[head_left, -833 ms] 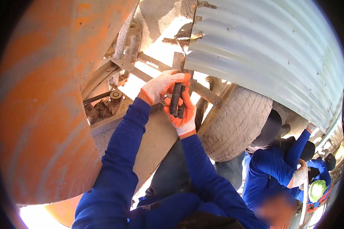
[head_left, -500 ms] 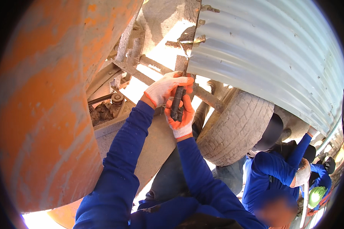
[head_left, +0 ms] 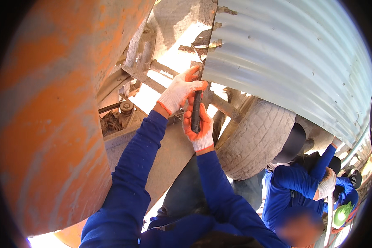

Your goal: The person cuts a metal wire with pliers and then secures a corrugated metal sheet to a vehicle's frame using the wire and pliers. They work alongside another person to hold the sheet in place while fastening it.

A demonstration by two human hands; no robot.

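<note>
Head view, looking up along both forearms in blue sleeves. Both hands gloved: white knit, orange palm and fingertips.

Right hand (head_left: 199, 126): fingers wrapped tight around the lower part of a dark bar (head_left: 196, 108). The bar stands nearly upright; its top end meets the left lower edge of the corrugated metal sheet (head_left: 285, 62). Whether the tip is under the sheet edge or only against it cannot be told.

Left hand (head_left: 178, 91): fingers curled, closed over the upper part of the same bar, just above the right hand; fingertips touch the sheet edge. Both hands hold the bar and touch each other.

Surroundings: large orange drum (head_left: 49, 107), dusty, fills the left side. Between drum and sheet, a grey steel frame (head_left: 149, 78) with cross-members, crusted with dried cement. A small gear-like part (head_left: 126, 109) sits on the frame below the left forearm. A worn tyre (head_left: 256, 140) lies just right of the right hand, under the sheet.

Lower right: another person in blue workwear (head_left: 289, 186), one gloved hand (head_left: 327, 185) raised toward the sheet's underside. A green hard hat (head_left: 342, 215) near the rim, well apart from the bar.
</note>
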